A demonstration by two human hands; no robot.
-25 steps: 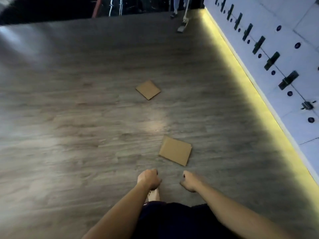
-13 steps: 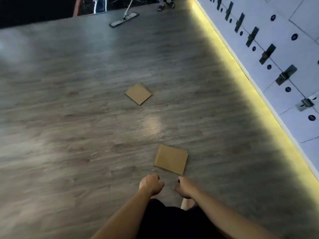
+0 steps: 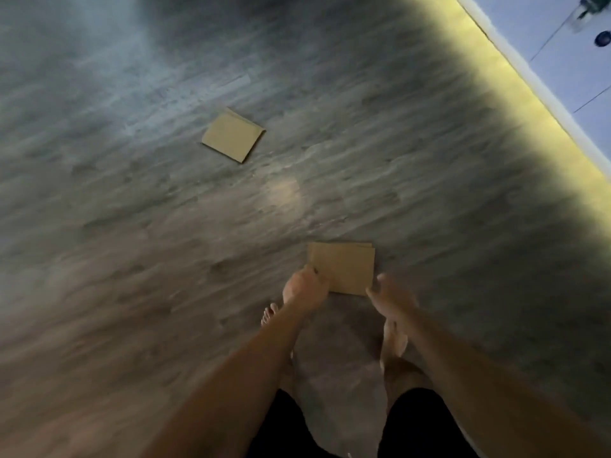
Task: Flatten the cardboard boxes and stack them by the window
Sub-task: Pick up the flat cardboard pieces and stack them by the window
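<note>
Flattened cardboard box (image 3: 342, 267), brown, layered edges, flat on wood floor (image 3: 132, 259)

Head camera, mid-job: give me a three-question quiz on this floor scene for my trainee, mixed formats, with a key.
1. True or false: the near cardboard piece lies flat on the wooden floor.
2. Which hand overlaps the near piece's left edge? A) left hand B) right hand C) neither
3. Fill in: besides the near piece, ____ more flattened piece, the far cardboard piece, lies on the floor.

Key: 1 true; 2 A; 3 one. Whether the left hand's grip has closed on the cardboard is too blurred to tell; the right hand's fingers are spread at the near right corner.
</note>
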